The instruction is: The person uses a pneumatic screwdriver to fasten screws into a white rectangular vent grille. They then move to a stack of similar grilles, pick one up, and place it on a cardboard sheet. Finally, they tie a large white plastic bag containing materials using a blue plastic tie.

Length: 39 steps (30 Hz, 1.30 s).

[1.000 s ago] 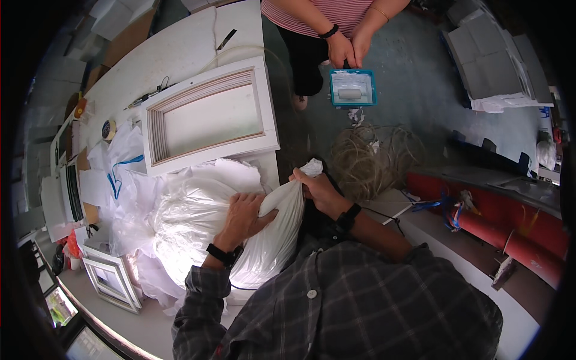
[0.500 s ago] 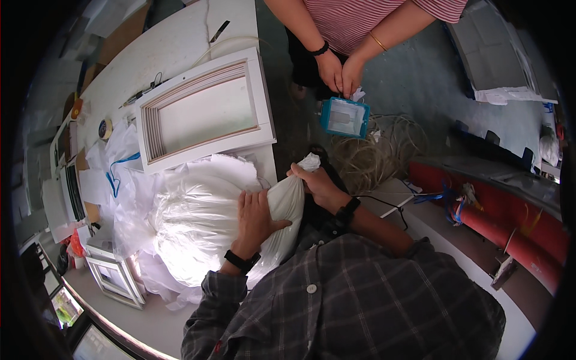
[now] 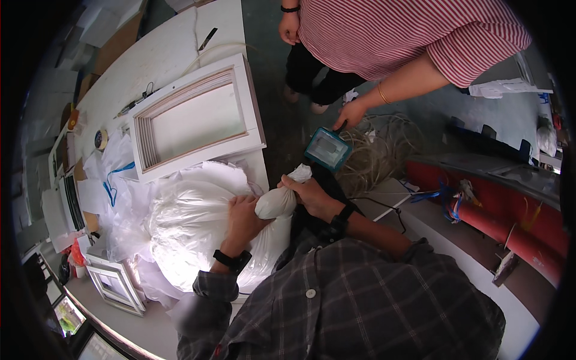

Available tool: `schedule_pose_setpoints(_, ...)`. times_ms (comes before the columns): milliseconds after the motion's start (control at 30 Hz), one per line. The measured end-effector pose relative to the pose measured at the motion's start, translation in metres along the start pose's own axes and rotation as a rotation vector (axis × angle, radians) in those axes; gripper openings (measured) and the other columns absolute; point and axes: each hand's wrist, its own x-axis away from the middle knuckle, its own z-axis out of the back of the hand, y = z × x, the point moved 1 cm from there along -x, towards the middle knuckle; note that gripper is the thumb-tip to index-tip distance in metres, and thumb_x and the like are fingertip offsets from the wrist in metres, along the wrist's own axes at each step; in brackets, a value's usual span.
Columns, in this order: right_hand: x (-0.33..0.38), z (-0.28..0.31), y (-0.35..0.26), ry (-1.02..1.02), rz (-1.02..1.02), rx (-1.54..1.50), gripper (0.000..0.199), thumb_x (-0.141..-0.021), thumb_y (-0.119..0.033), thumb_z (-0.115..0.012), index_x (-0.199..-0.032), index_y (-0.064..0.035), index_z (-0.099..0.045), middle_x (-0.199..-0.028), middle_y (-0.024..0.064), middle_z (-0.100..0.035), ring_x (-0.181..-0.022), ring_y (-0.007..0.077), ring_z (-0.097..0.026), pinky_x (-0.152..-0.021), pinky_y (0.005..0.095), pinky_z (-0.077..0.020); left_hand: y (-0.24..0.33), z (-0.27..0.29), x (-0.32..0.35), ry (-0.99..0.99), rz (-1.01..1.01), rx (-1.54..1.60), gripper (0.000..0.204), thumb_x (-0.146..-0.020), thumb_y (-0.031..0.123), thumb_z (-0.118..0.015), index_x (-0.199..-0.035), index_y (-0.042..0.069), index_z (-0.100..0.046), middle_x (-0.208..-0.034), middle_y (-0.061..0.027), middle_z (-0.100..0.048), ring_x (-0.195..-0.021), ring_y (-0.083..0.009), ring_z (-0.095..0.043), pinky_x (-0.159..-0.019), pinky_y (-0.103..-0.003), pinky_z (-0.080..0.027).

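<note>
A large, full white plastic bag (image 3: 186,225) rests at the table's near edge, its surface creased and shiny. My right hand (image 3: 309,195) is closed round the bag's gathered neck, and the crumpled white end sticks out beyond the fingers. Below that grip, part of the bag bulges into a round lump. My left hand (image 3: 243,219) grips the bag beside this lump, with its fingertips partly hidden. Across from me, a co-worker's hand (image 3: 351,114) holds a teal-rimmed rectangular container (image 3: 328,149) by its dark handle.
A white rectangular frame (image 3: 249,114) lies on the white table (image 3: 219,21) beyond the bag. A tape roll (image 3: 101,140) and loose clear plastic are on the left. Coiled clear hose (image 3: 384,144) lies on the floor. A red pipe (image 3: 528,246) runs along the right.
My hands have drawn the bag's neck into a rounded lump, my right hand moving slightly down and left. The co-worker has shifted right and now holds the tilted teal-rimmed container one-handed.
</note>
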Motion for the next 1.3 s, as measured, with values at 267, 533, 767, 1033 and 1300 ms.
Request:
schedule_pose_setpoints(267,-0.009,0.02,0.012,-0.115,-0.079,-0.099,0.031,-0.1,-0.037,-0.07,-0.109,-0.0077,-0.068,-0.106,0.0039,-0.07,-0.098,0.0158,-0.068,-0.083,0.0343,-0.0571,0.003,0.001,-0.01,-0.134,-0.02,0.028,0.05,-0.071,0.04,-0.084,-0.114,0.016,-0.072,-0.096,-0.0071,-0.075,-0.099,-0.0288,-0.067,-0.099,-0.045,-0.04)
schedule_pose_setpoints(533,-0.017,0.024,0.027,-0.08,-0.176,-0.181,0.037,-0.099,-0.04,-0.069,-0.116,-0.0063,-0.066,-0.113,0.0043,-0.069,-0.104,0.0172,-0.067,-0.091,0.034,-0.055,-0.002,-0.006,-0.017,-0.232,-0.037,0.011,0.045,-0.074,0.041,-0.083,-0.109,0.014,-0.074,-0.091,-0.0102,-0.074,-0.096,-0.031,-0.066,-0.097,-0.045,-0.04)
schedule_pose_setpoints(767,-0.022,0.023,0.037,-0.084,-0.194,-0.242,0.037,-0.1,-0.039,-0.068,-0.115,-0.0057,-0.068,-0.112,0.0051,-0.07,-0.105,0.017,-0.067,-0.092,0.033,-0.0543,-0.004,-0.008,-0.02,-0.238,-0.048,0.058,0.041,-0.075,0.041,-0.082,-0.104,0.014,-0.075,-0.091,-0.0111,-0.074,-0.096,-0.0322,-0.066,-0.097,-0.046,-0.04)
schedule_pose_setpoints(1033,-0.016,0.016,0.033,-0.018,-0.166,-0.23,0.036,-0.1,-0.038,-0.068,-0.115,-0.0054,-0.068,-0.114,0.0058,-0.07,-0.105,0.0186,-0.067,-0.093,0.035,-0.0533,-0.008,-0.015,-0.019,-0.218,-0.042,0.009,0.034,-0.075,0.038,-0.08,-0.1,0.015,-0.076,-0.089,-0.0094,-0.074,-0.093,-0.0304,-0.067,-0.091,-0.045,-0.04)
schedule_pose_setpoints(1300,-0.009,0.011,0.024,-0.037,-0.25,-0.29,0.037,-0.102,-0.04,-0.065,-0.121,-0.008,-0.066,-0.12,0.0051,-0.068,-0.113,0.0197,-0.064,-0.098,0.0399,-0.0512,-0.006,-0.012,-0.024,-0.265,-0.033,0.018,0.031,-0.079,0.037,-0.079,-0.099,0.014,-0.076,-0.087,-0.0113,-0.075,-0.092,-0.0322,-0.068,-0.091,-0.046,-0.042)
